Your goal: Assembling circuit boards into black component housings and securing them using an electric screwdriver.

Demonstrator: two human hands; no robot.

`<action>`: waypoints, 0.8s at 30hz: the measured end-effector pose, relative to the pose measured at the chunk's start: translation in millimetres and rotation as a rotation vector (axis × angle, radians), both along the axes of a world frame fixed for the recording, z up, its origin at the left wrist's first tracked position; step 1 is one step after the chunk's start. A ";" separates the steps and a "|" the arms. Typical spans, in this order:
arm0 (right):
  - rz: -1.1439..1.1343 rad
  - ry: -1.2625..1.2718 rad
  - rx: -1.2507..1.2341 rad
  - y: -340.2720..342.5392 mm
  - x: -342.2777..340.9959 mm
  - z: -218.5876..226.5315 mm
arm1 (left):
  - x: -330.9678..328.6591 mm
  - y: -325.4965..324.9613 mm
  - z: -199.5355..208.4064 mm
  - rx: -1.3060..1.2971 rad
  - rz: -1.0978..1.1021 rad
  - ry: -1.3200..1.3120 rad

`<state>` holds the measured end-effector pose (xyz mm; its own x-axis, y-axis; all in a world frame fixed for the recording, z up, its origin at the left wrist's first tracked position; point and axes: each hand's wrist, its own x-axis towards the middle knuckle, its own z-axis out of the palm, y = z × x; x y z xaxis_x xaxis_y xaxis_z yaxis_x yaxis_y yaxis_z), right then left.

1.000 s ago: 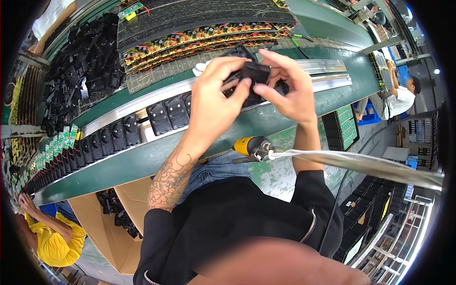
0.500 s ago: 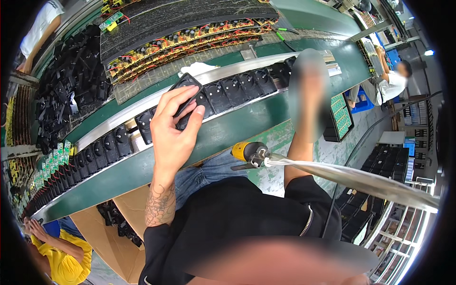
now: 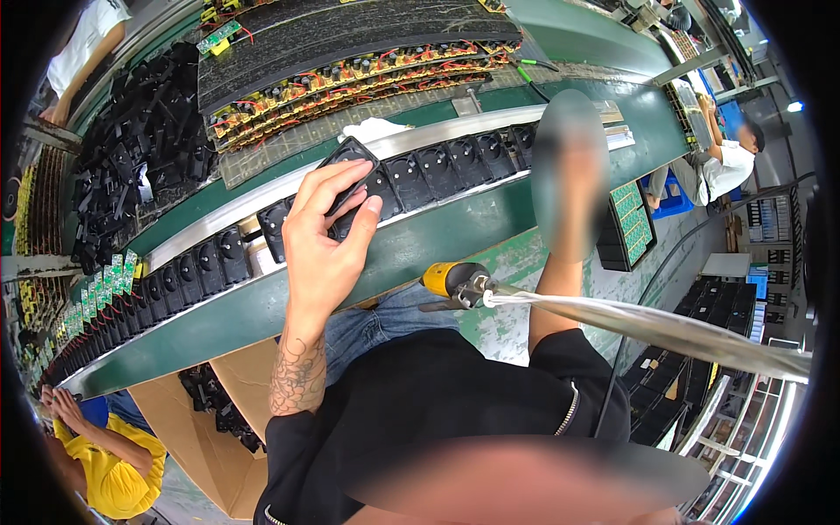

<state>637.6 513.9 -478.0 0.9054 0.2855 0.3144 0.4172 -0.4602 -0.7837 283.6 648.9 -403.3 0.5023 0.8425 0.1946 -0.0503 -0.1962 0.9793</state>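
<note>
My left hand [image 3: 328, 232] is closed on a square black plastic housing [image 3: 357, 154], fingers across its face and thumb at the near side. The held housing is tilted over a row of similar black housings [image 3: 437, 168], which sits in a metal rail [image 3: 254, 199] along the green bench. My right hand [image 3: 573, 162] reaches to the right end of this row. A blur covers its fingers, and whatever they touch is hidden. Nearer my body, between my arms, hangs a yellow and black power tool [image 3: 448, 278] with a pale cable.
Stacked boards [image 3: 350, 61] with red wires lie beyond the rail, beside a heap of black plastic parts [image 3: 131, 149]. Green circuit boards [image 3: 105, 284] stand at the left. A cardboard box [image 3: 188, 429] is below the bench. Other people work at left and right.
The bench scene has shifted slightly to the right in view. My left hand keeps its hold on the tilted housing, and my right arm stays near the row's right end.
</note>
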 end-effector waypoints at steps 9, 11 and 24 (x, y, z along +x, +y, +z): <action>0.746 -0.225 0.168 43.5 -105.5 86.1 | 28.6 14.6 6.6 0.231 -0.364 0.042; 1.043 -0.314 0.205 49.4 -114.5 92.1 | 33.8 13.0 8.2 0.292 -0.481 0.051; 0.318 -0.287 0.058 -18.8 4.7 32.6 | -60.1 -23.9 -12.4 0.731 0.250 0.740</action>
<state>642.3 495.1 -445.4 0.6487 0.5106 0.5643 0.7360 -0.2324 -0.6358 223.4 625.0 -415.7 0.5314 0.7400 0.4123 0.6310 -0.6705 0.3902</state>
